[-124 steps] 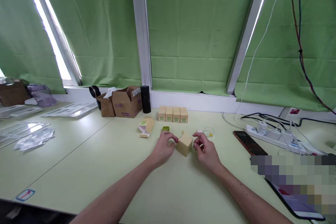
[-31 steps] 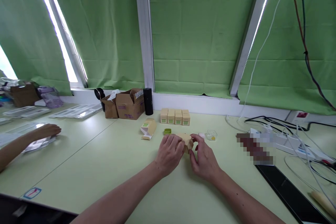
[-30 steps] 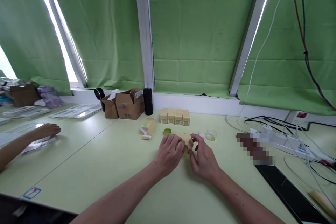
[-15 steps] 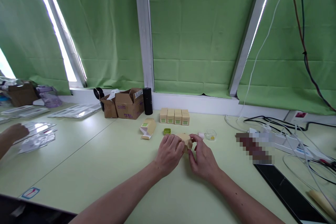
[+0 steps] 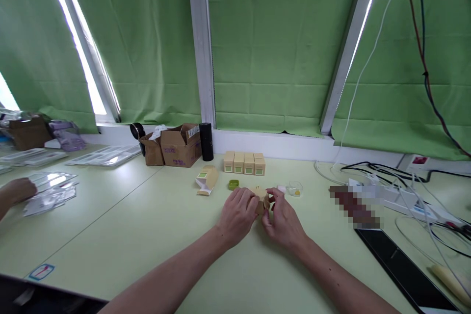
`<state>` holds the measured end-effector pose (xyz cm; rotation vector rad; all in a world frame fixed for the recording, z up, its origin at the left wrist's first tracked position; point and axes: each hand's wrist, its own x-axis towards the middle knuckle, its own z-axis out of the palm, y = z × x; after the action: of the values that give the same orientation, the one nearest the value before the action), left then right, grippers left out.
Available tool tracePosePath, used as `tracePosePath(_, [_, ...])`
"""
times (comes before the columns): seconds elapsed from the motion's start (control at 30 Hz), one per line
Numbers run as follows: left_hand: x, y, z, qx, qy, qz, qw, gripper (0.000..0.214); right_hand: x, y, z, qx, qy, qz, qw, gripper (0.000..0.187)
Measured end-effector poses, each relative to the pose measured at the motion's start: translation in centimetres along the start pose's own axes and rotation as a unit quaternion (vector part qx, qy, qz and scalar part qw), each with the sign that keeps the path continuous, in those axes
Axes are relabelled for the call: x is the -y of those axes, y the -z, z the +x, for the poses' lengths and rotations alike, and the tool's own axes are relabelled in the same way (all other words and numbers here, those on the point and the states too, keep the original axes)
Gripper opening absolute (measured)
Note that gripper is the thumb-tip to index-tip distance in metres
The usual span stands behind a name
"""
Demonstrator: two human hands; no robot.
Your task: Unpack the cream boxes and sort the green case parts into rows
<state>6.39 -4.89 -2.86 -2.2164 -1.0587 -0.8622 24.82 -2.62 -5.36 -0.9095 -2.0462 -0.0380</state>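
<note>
Between my hands is a small tan cardboard box (image 5: 260, 195), partly covered by fingers. My left hand (image 5: 237, 213) wraps around its left side. The fingers of my right hand (image 5: 282, 218) pinch at its right end, where a flap shows. Just behind lies a small olive-green square tray (image 5: 233, 184). Right of the box are a small pale pink piece (image 5: 281, 189) and a clear plastic cup (image 5: 295, 188) with something yellow in it. An opened tan carton (image 5: 207, 180) rests on its side to the left. Several closed tan boxes (image 5: 244, 163) stand in a row behind.
Brown cardboard boxes (image 5: 181, 146) and a black cylinder (image 5: 206, 142) stand along the back. At far left another person's hand (image 5: 18, 190) touches clear plastic bags (image 5: 50, 198). To the right lie a power strip (image 5: 403, 198), tangled cables and a black flat panel (image 5: 399, 262).
The fingers of my right hand have shifted slightly at the box's end, the thumb moving a little left. The other person's hand has moved slightly left and down.
</note>
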Motion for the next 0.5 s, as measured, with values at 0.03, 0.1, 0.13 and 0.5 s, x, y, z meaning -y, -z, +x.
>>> tracePosePath(0.03, [0.0, -0.1, 0.0, 0.007, 0.005, -0.003, 1.000, 0.022, 0.0, -0.1, 0.0, -0.001, -0.002, 0.001, 1.000, 0.052])
tracePosePath(0.1, [0.0, -0.2, -0.1, 0.024, 0.015, -0.012, 1.000, 0.024, -0.1, -0.2, 0.0, 0.001, -0.009, 0.003, 1.000, 0.051])
tracePosePath(0.13, [0.0, -0.2, -0.2, 0.032, 0.020, -0.016, 0.999, 0.025, -0.1, -0.3, 0.0, 0.002, -0.013, 0.004, 1.000, 0.051])
tracePosePath(0.5, [0.8, -0.3, -0.6, 0.114, 0.114, -0.111, 0.981, 0.047, -0.1, 0.7, 0.4, 0.020, -0.061, 0.067, 0.996, 0.031])
